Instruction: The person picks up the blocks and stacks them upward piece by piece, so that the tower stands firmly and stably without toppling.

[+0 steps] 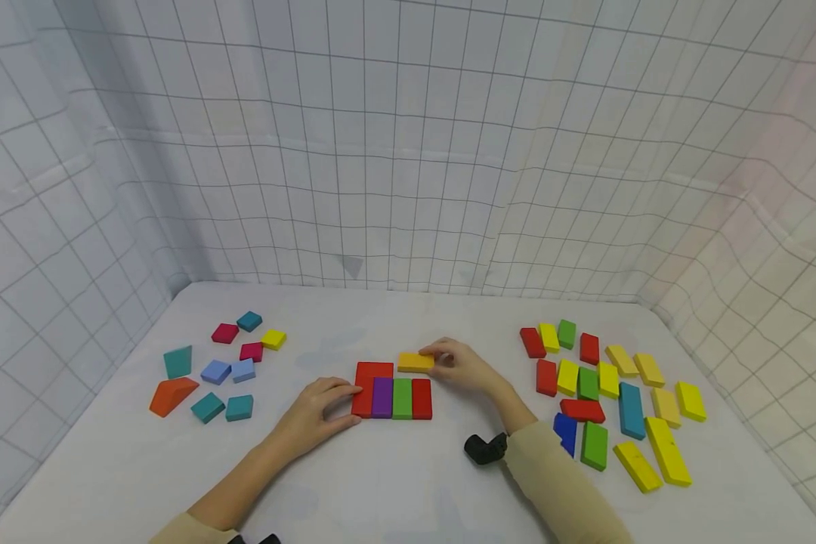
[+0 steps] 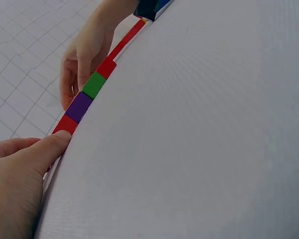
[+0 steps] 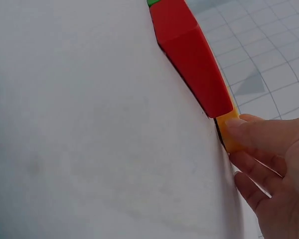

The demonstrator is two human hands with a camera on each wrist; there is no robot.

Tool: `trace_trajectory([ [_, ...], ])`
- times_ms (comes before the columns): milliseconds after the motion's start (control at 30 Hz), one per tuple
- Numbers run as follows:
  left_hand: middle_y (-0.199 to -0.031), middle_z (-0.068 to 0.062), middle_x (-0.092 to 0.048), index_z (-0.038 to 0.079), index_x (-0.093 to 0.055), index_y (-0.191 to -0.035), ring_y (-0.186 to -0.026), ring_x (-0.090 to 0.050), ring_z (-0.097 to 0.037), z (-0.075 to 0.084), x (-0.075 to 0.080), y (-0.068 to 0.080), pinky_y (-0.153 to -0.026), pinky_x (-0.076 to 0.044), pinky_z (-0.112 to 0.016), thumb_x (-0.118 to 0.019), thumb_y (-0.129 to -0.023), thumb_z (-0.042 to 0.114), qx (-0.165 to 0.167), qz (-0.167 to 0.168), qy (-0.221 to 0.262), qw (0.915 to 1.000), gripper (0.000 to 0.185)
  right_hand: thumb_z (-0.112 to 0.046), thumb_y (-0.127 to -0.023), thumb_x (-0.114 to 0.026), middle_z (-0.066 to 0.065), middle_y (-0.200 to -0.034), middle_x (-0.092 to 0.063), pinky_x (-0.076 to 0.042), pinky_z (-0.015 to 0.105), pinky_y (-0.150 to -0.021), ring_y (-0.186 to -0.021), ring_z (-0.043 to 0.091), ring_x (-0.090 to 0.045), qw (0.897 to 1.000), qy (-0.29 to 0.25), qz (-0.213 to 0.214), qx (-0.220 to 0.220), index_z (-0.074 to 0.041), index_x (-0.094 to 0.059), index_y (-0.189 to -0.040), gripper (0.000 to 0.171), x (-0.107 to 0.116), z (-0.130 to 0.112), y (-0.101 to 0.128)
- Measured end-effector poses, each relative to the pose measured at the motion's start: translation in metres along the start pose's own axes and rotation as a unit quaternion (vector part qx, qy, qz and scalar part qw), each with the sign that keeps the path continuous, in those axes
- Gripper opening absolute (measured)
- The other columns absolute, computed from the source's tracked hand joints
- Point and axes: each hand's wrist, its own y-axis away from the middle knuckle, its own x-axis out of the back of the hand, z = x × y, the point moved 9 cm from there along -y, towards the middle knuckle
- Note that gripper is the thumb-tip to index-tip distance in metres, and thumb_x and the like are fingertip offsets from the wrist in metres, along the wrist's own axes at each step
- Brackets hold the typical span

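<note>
1. Blocks of coloured wood are being laid out on a white tabletop point(image 1: 408, 483), walled in by gridded white cloth.
2. A small flat patch is being built at the middle: a red block point(image 1: 374, 371) lies across the far left, and a row of red, purple block point(image 1: 382, 397), green block point(image 1: 402, 398) and red stands in front of it.
3. An orange-yellow block point(image 1: 415, 363) is being pinched at its right end by the right hand point(image 1: 464, 365), the grip closed on it with thumb and fingertips. It is being held just beside the far red block, at the patch's far edge, seemingly so that it lines up there.
4. The patch's left edge is being touched by the left hand point(image 1: 318, 414), fingers nearly straight and wrapped round nothing, apparently to steady the row against sliding.
5. Small teal, blue, magenta and orange pieces point(image 1: 221, 370) are lying well apart on the left; long spare blocks point(image 1: 612, 393) on the right.
</note>
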Motion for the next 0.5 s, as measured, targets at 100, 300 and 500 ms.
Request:
trace_trajectory([
  [100,-0.108,-0.001,-0.061,0.013,-0.064,-0.114,-0.103,-0.054,-0.019,0.0001,0.0001,0.0,-0.085,-0.049,-0.04,-0.077,-0.073,0.024,0.001,0.0,-0.001,1.0,0.044,-0.009,-0.086,-0.062,0.003,-0.11,-0.06,-0.046,0.028,-0.085,-0.096,0.016,-0.051,1.0,-0.007,-0.003,-0.016,-0.007,-0.062,-0.115,0.029,-0.0025,0.0013,-0.0022],
  [300,-0.108,-0.002,-0.061,0.013,-0.064,-0.114,-0.103,-0.054,-0.019,0.0006,0.0006,0.0,-0.085,-0.049,-0.04,-0.077,-0.073,0.024,0.004,0.0,-0.003,1.0,0.044,-0.011,-0.089,-0.058,0.003,-0.108,-0.061,-0.045,0.027,-0.084,-0.096,0.016,-0.052,0.999,-0.023,-0.006,-0.028,-0.009,-0.064,-0.113,0.024,-0.005,0.0014,-0.0033],
  [500,-0.108,-0.002,-0.061,0.013,-0.064,-0.114,-0.103,-0.054,-0.019,0.0005,0.0002,-0.0001,-0.085,-0.049,-0.04,-0.077,-0.073,0.024,0.004,-0.001,-0.003,1.0,0.044,-0.01,-0.089,-0.058,0.002,-0.107,-0.062,-0.044,0.025,-0.083,-0.092,0.015,-0.052,0.999,-0.031,-0.02,-0.033,-0.009,-0.064,-0.112,0.024,-0.008,0.0026,-0.0031],
])
